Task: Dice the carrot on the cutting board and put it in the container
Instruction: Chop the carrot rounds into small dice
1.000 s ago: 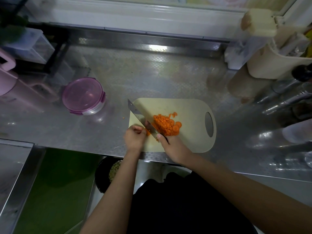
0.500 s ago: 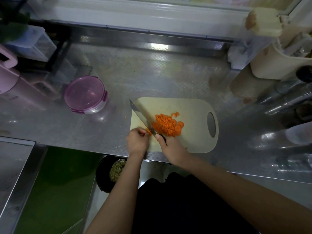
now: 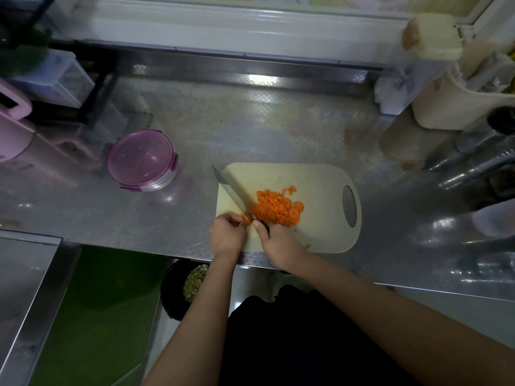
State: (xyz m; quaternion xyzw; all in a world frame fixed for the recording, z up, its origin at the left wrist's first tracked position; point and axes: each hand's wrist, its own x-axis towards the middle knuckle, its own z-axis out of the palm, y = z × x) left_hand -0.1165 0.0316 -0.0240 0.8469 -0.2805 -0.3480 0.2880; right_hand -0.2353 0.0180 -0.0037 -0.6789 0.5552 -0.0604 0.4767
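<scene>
My right grip (image 3: pixel 281 240) holds the knife (image 3: pixel 231 188) beside the diced carrot (image 3: pixel 274 207). My left grip (image 3: pixel 227 235) pinches the carrot stub (image 3: pixel 245 217).

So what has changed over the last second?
Very little. The left hand, pinching the last carrot stub, has edged slightly closer to the knife, which the right hand still holds, blade down at the same spot. Nothing was picked up or let go. The diced pile, cutting board and lidded container stayed put.

Orange carrot (image 3: pixel 274 207), cream cutting board (image 3: pixel 320 190), purple-lidded container (image 3: pixel 142 160)
</scene>
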